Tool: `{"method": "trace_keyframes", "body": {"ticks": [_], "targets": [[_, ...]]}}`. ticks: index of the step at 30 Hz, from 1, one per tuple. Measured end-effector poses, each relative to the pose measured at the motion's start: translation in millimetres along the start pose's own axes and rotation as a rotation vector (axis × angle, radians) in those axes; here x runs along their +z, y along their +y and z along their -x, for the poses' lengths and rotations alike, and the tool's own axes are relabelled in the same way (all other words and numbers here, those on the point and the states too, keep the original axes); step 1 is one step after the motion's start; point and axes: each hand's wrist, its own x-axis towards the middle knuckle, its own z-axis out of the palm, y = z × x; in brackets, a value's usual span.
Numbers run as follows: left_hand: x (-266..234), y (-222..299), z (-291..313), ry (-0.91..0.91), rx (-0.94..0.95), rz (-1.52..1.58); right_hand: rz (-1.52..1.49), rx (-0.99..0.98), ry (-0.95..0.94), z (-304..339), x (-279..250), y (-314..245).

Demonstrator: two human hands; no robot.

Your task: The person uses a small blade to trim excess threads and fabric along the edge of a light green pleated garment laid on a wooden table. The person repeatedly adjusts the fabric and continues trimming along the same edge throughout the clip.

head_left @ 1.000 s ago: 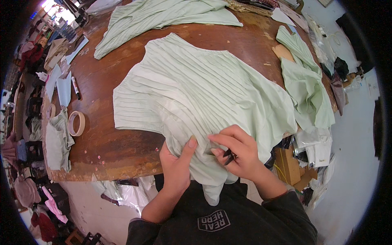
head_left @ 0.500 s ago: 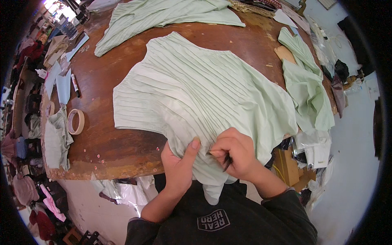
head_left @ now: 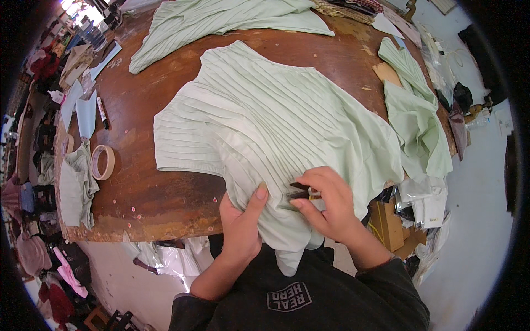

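A pale green pleated garment piece [head_left: 265,105] lies spread over the brown wooden table, its near end hanging over the edge against my dark shirt. My left hand [head_left: 243,220] pinches a fold of it near the table edge, thumb on top and fingers hidden beneath. Just to the right, my right hand [head_left: 326,204] grips small dark thread snips [head_left: 300,191], blades parted and pointing left. They sit right over the pleats, close to my left thumb. Whether a thread lies between the blades is too small to tell.
More pale green pleated cloth [head_left: 221,19] lies at the far side, and another green piece [head_left: 414,121] at the right. On the left are a tape roll [head_left: 102,163], a marker [head_left: 102,112], blue paper [head_left: 86,117] and folded grey-green cloth [head_left: 77,190]. A cardboard box [head_left: 386,225] stands below right.
My right hand has turned and opened up, so the snips, earlier tucked in the fist, now point left with blades apart. My left hand keeps its hold on the cloth.
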Motion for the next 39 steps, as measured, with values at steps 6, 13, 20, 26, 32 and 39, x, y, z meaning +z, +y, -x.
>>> {"method": "trace_keyframes", "body": {"ticks": [6, 13, 20, 26, 32, 39], "targets": [[-3, 1, 1, -0.015, 0.006, -0.019, 0.127, -0.211, -0.05, -19, -8, -1], [-9, -4, 0, -0.053, 0.071, -0.098, 0.143, -0.21, -0.065, -17, -7, -1], [-9, -5, 0, -0.053, 0.066, -0.108, 0.12, -0.189, -0.088, -17, -8, -4], [-3, -1, 3, -0.04, 0.035, -0.039, 0.013, -0.166, -0.06, -16, -4, -4], [-10, -6, 2, -0.056, 0.055, -0.091, 0.058, -0.162, -0.044, -14, -7, -4], [-11, -7, 2, -0.085, 0.07, -0.086, 0.054, -0.165, -0.073, -14, -7, -6]]}}
